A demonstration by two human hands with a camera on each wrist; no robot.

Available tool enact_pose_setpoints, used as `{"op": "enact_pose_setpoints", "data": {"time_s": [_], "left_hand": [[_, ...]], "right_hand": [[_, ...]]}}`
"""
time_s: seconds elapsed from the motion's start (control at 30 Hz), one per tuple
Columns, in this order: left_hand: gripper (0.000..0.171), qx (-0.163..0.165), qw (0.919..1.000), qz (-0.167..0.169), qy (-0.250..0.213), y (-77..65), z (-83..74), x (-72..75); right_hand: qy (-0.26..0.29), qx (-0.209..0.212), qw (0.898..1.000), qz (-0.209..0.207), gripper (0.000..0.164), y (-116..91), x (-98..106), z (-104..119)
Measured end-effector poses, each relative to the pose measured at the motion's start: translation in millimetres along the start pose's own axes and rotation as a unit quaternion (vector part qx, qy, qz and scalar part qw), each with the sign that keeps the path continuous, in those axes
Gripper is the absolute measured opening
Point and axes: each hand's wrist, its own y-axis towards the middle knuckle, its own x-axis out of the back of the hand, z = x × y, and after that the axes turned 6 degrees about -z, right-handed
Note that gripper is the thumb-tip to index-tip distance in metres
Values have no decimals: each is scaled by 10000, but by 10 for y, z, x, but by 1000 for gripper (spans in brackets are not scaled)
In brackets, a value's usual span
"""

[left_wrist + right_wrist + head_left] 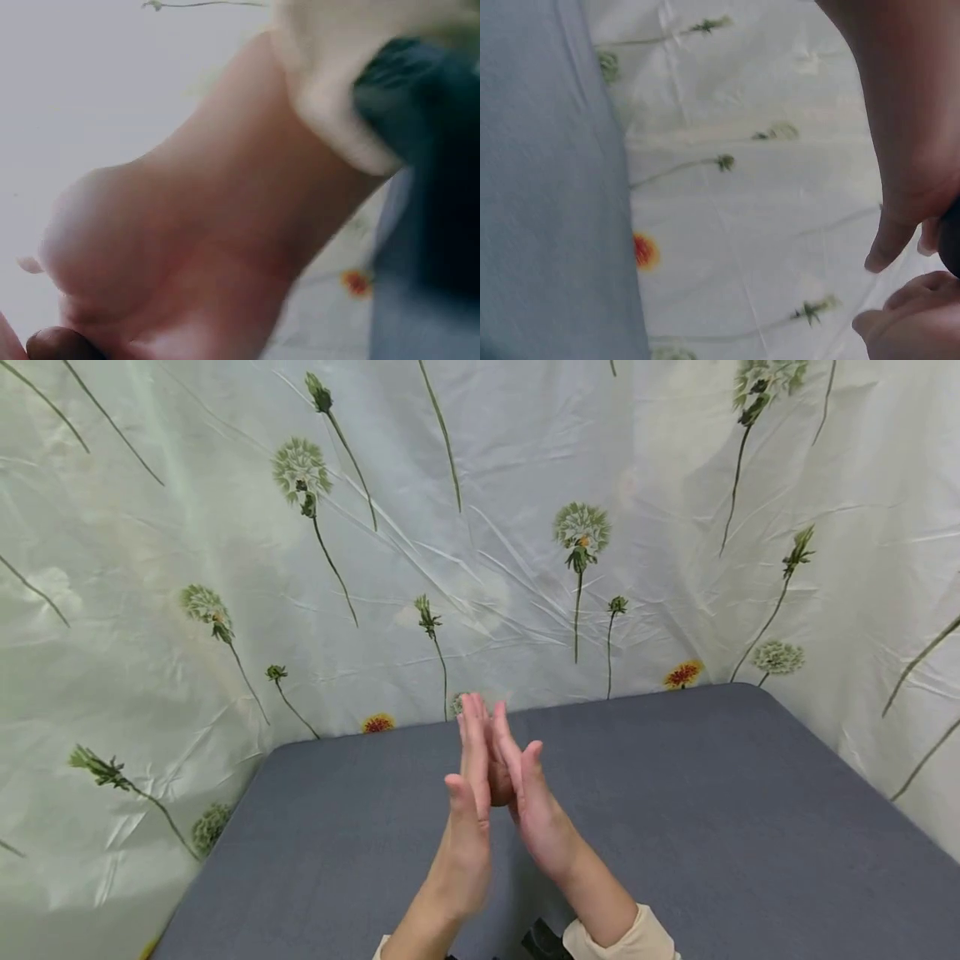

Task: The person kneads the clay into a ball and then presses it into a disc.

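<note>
- Clearly, the left hand (pixel 474 828) and right hand (pixel 542 818) face palm to palm, fingers straight, narrowly apart.
- Between the palms sits a brown round object (pixel 500 785), in the head view showing against the grey table (pixel 712 793), short of its far edge's middle.
- Beyond that edge hangs a floral sheet (pixel 495 560).

Brown round object (pixel 500 787): smooth, material unclear. Grey table cover (pixel 660 802): matt cloth. Floral curtain (pixel 510 543): glossy, creased.

Smooth, brown, rounded lump (pixel 501 788): showed mainly its near end.
Hold: sat between left hand (pixel 468 827) and right hand (pixel 542 818).
</note>
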Motion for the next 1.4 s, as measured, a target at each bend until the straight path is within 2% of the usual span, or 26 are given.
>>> {"op": "enact_pose_setpoints", "data": {"time_s": [0.13,0.23,0.33,0.43,0.5,0.57,0.67,0.77,0.87,0.93,1.0,1.1,1.2,1.27,1.4], "left_hand": [[71,259,9983,-515,-66,71,-56,273],[69,396,9972,-619,-146,119,-29,428],[70,324,9986,-405,-129,113,22,354],[71,89,9999,-31,103,55,66,119],[72,-72,9996,236,126,12,91,-36],[73,-250,9990,360,70,-12,100,-117],[74,-324,9994,141,-53,-1,73,-64],[75,-151,9992,-361,-86,56,36,145],[73,80,9982,-567,-148,104,104,322],[72,114,9985,-524,-145,112,167,328],[71,-4,9994,-289,-164,98,212,265],[73,-302,9994,105,-152,48,163,95],[75,-612,9970,435,-196,-7,78,4],[77,-657,9969,394,-189,-20,28,22],[72,-274,9996,-24,-92,24,37,164]], "right_hand": [[-214,-68,9987,461,70,-42,-203,-42],[-433,61,9975,557,66,-89,-323,2],[-578,353,9971,339,69,-100,-285,84],[-439,528,9976,-31,75,-72,-100,148],[-300,502,9982,-130,78,-49,43,167],[-195,342,9992,-75,81,-30,143,162],[-234,111,9995,185,82,-3,123,97],[-454,16,9983,373,81,0,-78,-7],[-654,81,9970,413,76,-28,-264,-48],[-660,220,9971,302,75,-31,-285,-38],[-571,323,9978,110,75,-10,-223,8],[-256,321,9990,-197,79,46,-60,61],[103,119,9997,-179,82,63,34,73],[105,-8,9999,-70,81,35,14,55],[-501,115,9985,170,70,-72,-152,29]]}}
